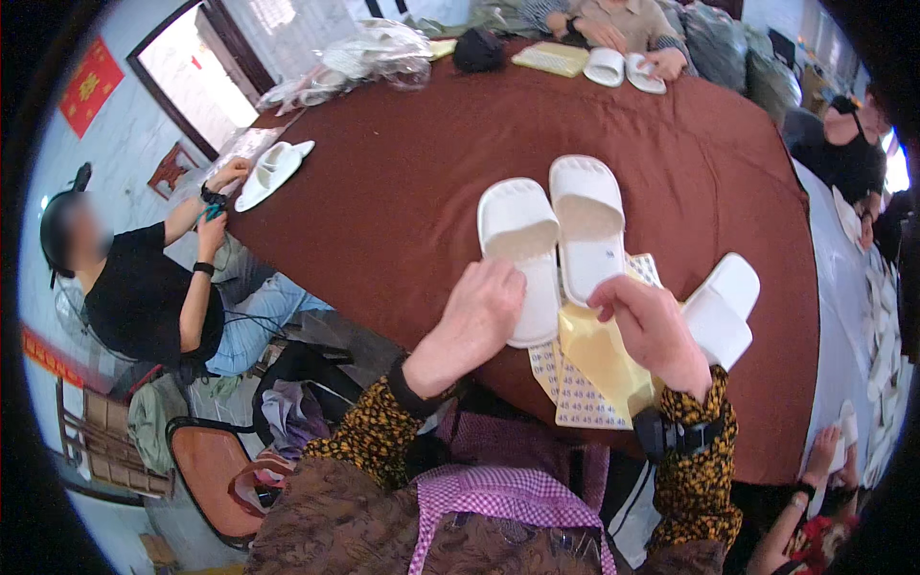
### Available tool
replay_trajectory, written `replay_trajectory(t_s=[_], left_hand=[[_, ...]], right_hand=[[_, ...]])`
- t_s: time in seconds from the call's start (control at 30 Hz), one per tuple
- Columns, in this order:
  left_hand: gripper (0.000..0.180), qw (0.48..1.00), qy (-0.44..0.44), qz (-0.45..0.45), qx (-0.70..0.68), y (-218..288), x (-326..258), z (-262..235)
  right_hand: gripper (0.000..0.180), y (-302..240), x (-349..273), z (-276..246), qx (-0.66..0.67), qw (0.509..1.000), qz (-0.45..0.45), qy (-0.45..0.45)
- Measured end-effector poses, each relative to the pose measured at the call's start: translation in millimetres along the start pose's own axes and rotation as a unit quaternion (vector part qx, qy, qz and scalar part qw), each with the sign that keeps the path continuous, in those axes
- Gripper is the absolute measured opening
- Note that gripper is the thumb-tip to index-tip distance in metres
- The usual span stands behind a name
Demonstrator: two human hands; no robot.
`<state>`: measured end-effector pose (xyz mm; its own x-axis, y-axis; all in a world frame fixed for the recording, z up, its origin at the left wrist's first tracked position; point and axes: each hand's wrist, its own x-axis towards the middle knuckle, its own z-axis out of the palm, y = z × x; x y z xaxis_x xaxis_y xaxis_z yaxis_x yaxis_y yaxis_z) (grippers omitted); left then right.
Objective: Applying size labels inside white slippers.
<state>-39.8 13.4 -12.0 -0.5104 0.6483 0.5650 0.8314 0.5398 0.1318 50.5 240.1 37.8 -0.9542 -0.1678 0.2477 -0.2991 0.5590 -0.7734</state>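
Observation:
Two white slide slippers lie side by side in front of me on the brown tablecloth, toes pointing away. My left hand [479,311] is over the left slipper [518,216], fingers curled at its insole; whatever they hold, if anything, is hidden. At the heel of the right slipper [586,187], which bears a small dark mark, my right hand [656,331] has its thumb and forefinger brought together. What lies between those fingertips is too small to make out. Below that hand are sheets of number stickers [589,398] and a yellowish backing sheet [589,335].
Another white slipper pair [724,311] lies right of my right hand. Across the table [402,211], a person handles white slippers [604,67] beside a yellow sheet [550,58]. A person at left sits by white slippers [274,175]. Plastic-wrapped goods [374,56] are piled at the far edge.

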Motion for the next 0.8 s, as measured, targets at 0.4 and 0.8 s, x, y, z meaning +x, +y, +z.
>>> replay_trajectory(t_s=[0.4, 0.8], left_hand=[[0.008, 0.989, 0.044, -0.055, -0.130, 12, 0, -19], [0.004, 0.853, 0.066, -0.118, -0.504, 35, -12, -55]], right_hand=[[0.020, -1, -5, 0, -0.013, 1.000, 0.004, 0.022], [0.019, -53, 8, 17, 0.095, 0.994, -0.048, 0.013]])
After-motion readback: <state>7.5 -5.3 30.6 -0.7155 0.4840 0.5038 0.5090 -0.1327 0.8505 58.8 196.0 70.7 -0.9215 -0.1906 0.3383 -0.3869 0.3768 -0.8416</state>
